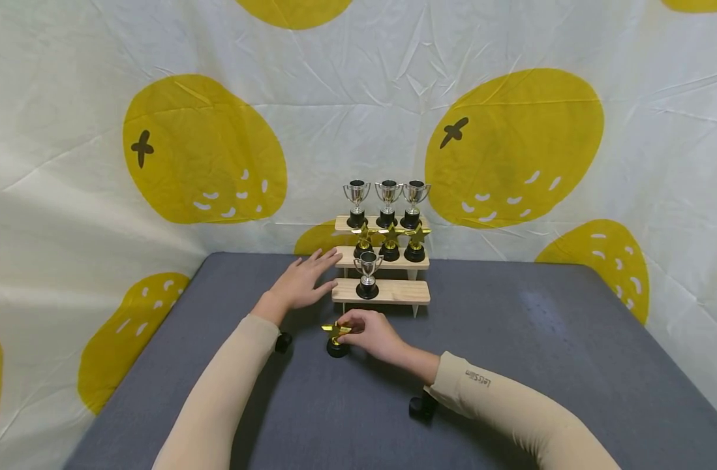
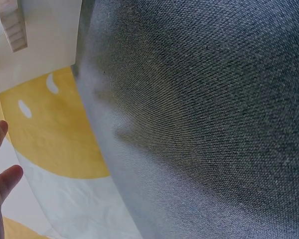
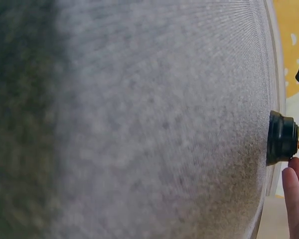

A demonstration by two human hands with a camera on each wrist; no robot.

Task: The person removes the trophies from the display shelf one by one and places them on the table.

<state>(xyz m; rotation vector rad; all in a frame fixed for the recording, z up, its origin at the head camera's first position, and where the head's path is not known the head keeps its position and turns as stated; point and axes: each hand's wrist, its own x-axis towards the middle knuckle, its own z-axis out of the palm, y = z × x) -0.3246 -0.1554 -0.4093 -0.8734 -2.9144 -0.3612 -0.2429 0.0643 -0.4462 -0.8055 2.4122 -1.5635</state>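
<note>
In the head view, my right hand (image 1: 370, 334) pinches a gold star trophy (image 1: 336, 347) with a round black base, upright in front of the shelf. The right wrist view shows that black base (image 3: 283, 139) against the grey cloth, with fingertips (image 3: 295, 196) beside it. My left hand (image 1: 302, 281) reaches out with fingers spread, at the left side of a three-step wooden shelf (image 1: 393, 294); whether it touches the wood I cannot tell. On the bottom step stands a silver cup trophy (image 1: 367, 277). Only the fingertips (image 2: 9, 180) of the left hand show in the left wrist view.
Three gold star trophies (image 1: 390, 251) stand on the middle step and three silver cup trophies (image 1: 387, 202) on the top one. Beneath everything lies a dark grey cloth-covered table (image 1: 511, 365). A white curtain (image 1: 358, 130) with yellow fruit shapes hangs behind and at the sides.
</note>
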